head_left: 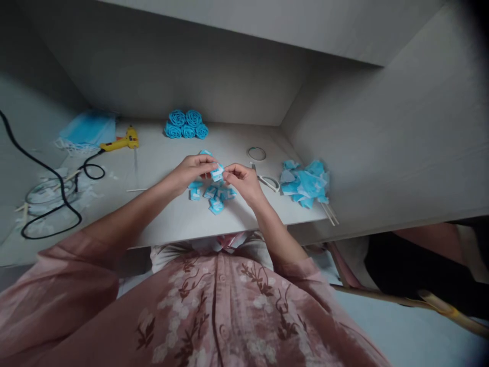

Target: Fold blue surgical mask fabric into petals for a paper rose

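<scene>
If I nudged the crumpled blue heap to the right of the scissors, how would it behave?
The blue heap would probably flop and spread rather than slide as a block, since the material looks thin and loosely bunched. It is likely light for its size, given the open folds. The sticks jutting from its near edge might shift too.
</scene>
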`<state>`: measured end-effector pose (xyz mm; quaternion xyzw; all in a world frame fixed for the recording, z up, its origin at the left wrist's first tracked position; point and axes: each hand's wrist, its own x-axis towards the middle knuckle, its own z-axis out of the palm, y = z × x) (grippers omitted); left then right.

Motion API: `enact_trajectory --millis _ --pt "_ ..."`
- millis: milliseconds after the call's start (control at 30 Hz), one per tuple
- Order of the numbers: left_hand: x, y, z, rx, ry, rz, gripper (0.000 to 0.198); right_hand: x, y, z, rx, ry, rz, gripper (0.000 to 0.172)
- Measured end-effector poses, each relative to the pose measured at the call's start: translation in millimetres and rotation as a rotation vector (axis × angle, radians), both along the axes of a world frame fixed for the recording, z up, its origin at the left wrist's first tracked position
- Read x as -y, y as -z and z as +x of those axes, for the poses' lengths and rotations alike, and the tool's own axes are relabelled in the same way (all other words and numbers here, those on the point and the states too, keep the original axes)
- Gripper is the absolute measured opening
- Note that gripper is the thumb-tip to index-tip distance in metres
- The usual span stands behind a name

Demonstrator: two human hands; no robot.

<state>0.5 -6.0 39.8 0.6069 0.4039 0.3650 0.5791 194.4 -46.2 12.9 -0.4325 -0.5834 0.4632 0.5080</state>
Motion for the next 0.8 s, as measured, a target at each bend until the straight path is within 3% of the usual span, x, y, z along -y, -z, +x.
enact_trajectory --millis 167,300,467,600,800 --pt "6.5 -4.4 13.9 0.047 -0.08 0.086 0.033 -1.6 2.1 6.9 -0.011 -0.029 0.031 0.034" --pt "7.5 -6.0 21.4 0.053 -0.094 0.129 0.026 -5.7 4.8 7.2 0.02 0.048 0.054 0.032" --pt "-1.4 1.5 19.5 0.093 -0.067 0.115 0.019 -12.7 9.3 11.4 -0.036 0.008 0.008 0.028" --pt "-10.0 8.6 17.6 0.064 -0.045 0.123 0.02 -17.1 9.6 20.2 -0.068 -0.065 -0.093 0.036" --pt "-21.1 14.4 21.8 0.03 -0.064 0.162 0.024 -25.6 15.2 21.4 -0.081 -0.022 -0.099 0.033"
